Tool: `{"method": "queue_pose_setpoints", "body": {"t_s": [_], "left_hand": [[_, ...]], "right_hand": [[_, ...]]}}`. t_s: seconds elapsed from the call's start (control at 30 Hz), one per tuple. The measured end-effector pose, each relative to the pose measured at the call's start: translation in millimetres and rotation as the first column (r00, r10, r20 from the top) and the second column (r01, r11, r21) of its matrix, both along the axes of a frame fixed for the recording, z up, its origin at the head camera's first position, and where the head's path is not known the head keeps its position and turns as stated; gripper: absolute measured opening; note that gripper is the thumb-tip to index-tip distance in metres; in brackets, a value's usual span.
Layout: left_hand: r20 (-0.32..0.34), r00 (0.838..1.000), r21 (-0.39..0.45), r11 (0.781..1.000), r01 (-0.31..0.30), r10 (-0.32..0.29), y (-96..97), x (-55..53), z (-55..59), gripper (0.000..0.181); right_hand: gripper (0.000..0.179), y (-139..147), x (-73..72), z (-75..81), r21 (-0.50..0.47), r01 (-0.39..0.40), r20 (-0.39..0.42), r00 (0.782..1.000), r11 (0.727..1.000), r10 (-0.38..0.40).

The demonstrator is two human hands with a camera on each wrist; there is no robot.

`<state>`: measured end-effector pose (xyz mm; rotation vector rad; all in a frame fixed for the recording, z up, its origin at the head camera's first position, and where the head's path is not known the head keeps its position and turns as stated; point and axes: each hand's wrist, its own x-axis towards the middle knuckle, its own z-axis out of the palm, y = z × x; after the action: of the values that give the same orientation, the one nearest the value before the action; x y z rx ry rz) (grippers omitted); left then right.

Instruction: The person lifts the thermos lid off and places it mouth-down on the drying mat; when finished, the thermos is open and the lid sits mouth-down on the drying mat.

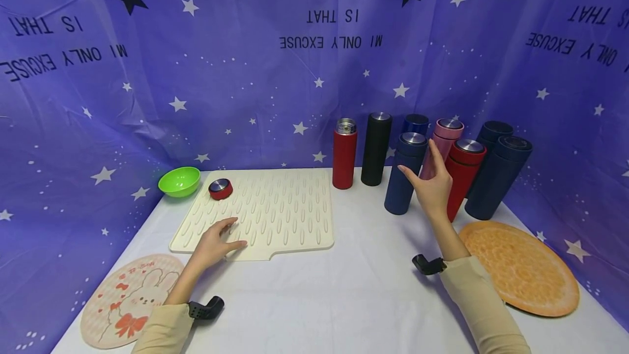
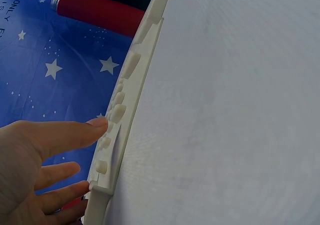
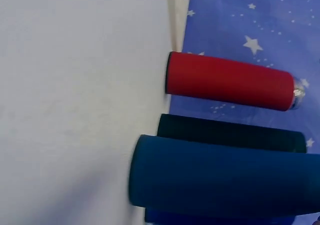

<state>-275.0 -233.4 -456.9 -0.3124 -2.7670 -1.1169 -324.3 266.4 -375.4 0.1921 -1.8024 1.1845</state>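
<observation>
My right hand [image 1: 434,187] is at the near navy thermos [image 1: 405,179], thumb and fingers spread apart. The thumb overlaps the bottle's upper body and a fingertip is just right of its steel-topped lid. In the right wrist view this thermos [image 3: 225,177] fills the lower right, with the hand almost wholly out of frame. My left hand [image 1: 213,245] is over the front left of a cream ridged mat [image 1: 300,245], fingers parted and nothing between them. Beyond it on the mat lies a red lid with a steel top [image 1: 220,189]. A lidless red thermos [image 1: 344,157] stands right of the mat.
A black thermos [image 1: 376,149] stands beside the lidless one. Pink [image 1: 446,135], red [image 1: 463,173] and navy thermoses [image 1: 498,179] crowd the right. A green bowl [image 1: 179,182] is back left. Round placemats, rabbit-printed [image 1: 110,299] and orange-brown [image 1: 526,272], lie at the sides.
</observation>
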Motion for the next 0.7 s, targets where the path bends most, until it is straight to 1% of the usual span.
{"method": "queue_pose_setpoints", "body": {"t_s": [0.07,0.27,0.5,0.63,0.7], "left_hand": [[-0.004,1.000,-0.001,1.000,0.002,-0.002,0.0,-0.3,0.0,0.071],[-0.011,1.000,0.000,1.000,0.007,-0.007,0.1,-0.2,0.3,0.071],[-0.014,1.000,-0.002,1.000,0.010,-0.011,0.3,0.2,0.3,0.071],[-0.017,1.000,-0.007,1.000,0.010,-0.010,0.5,0.6,0.5,0.071],[-0.016,1.000,-0.010,1.000,0.008,-0.008,0.7,0.9,0.8,0.070]], "right_hand": [[0.084,2.9,-4.1,-6.2,-0.016,-0.013,0.028,1.000,1.000,0.013],[0.084,7.8,-14.5,-23.4,-0.130,-0.104,0.095,0.989,0.986,0.117],[0.083,9.7,-18.7,-37.4,-0.204,-0.089,0.224,0.965,0.975,0.135],[0.082,9.2,-19.1,-40.5,-0.249,-0.094,0.237,0.959,0.964,0.155],[0.081,6.3,-14.8,-36.5,-0.261,-0.101,0.238,0.957,0.960,0.165]]}}
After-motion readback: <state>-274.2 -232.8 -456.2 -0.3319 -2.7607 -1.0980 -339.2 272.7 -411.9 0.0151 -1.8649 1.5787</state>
